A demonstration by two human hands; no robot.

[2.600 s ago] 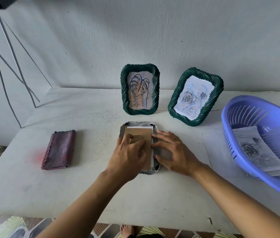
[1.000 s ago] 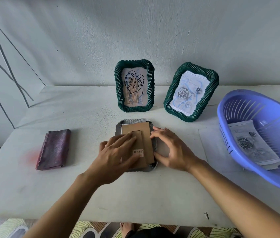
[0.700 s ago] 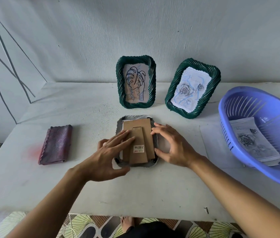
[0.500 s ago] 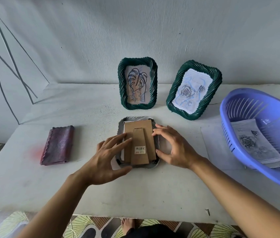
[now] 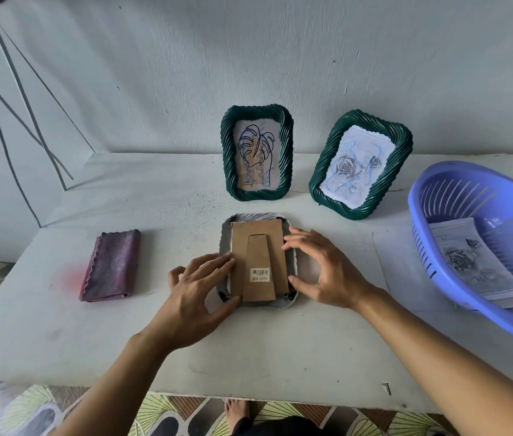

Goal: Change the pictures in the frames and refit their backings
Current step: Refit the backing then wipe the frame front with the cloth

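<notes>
A frame (image 5: 225, 229) lies face down in the middle of the white table, its brown cardboard backing (image 5: 256, 243) with a stand and barcode sticker facing up. My left hand (image 5: 197, 294) touches the backing's left edge with spread fingers. My right hand (image 5: 324, 269) rests at the frame's right side, fingertips on the backing's right edge. Two green twisted frames stand behind: one with a leaf drawing (image 5: 256, 155), one with a rose picture (image 5: 360, 165).
A purple plastic basket (image 5: 437, 272) at the right holds several rose prints (image 5: 475, 262). A folded purple cloth (image 5: 112, 265) lies at the left. A sheet of paper (image 5: 396, 272) lies flat right of my right hand. The wall is close behind the standing frames.
My left hand slid off the top of the backing to its left edge, uncovering the stand and barcode sticker. My right hand stayed at the right side.
</notes>
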